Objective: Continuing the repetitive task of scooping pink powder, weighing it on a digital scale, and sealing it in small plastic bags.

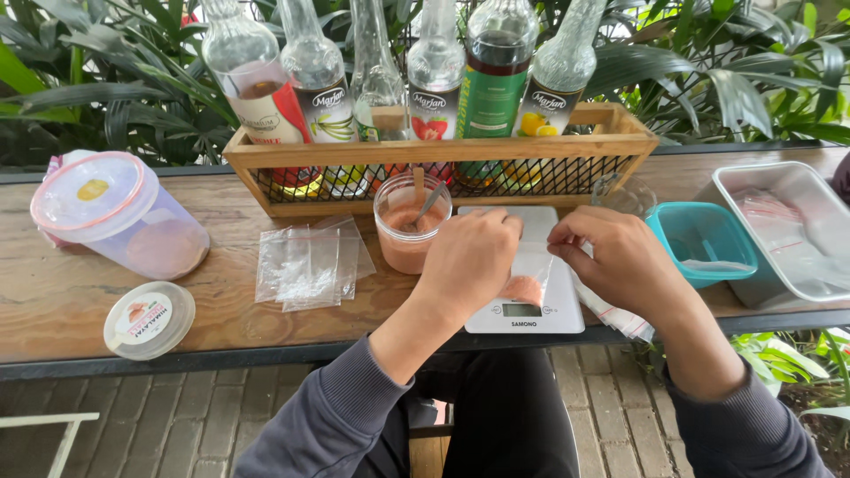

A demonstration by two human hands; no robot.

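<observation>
Two hands worked over the middle of the wooden desk [53, 301], and the things lay about them in a row. Far left lay a big tub [133, 226] on its side, holding pink powder, with a round lid [149, 319] flat in front of it. Next came a loose heap of small clear bags [310, 265]. Beside it stood an open cup [409, 226] of the same pink powder with a spoon [427, 205] leaning in it, just in front of a crate of bottles [443, 155].

The left hand [469, 261] and the right hand [624, 257] held one small bag [529, 279] between them, over a white kitchen scale [524, 314]. Each hand's fingers were pinched together on a top corner of the bag; a little pink powder sat in its bottom.

The bag looked thin, limp and slick, very light, and likely to sag or spill if tipped; the top edge, well above the powder, seemed the safe place to grip. Right of the hands stood a teal tub [704, 239] and a grey tray [797, 221].
</observation>
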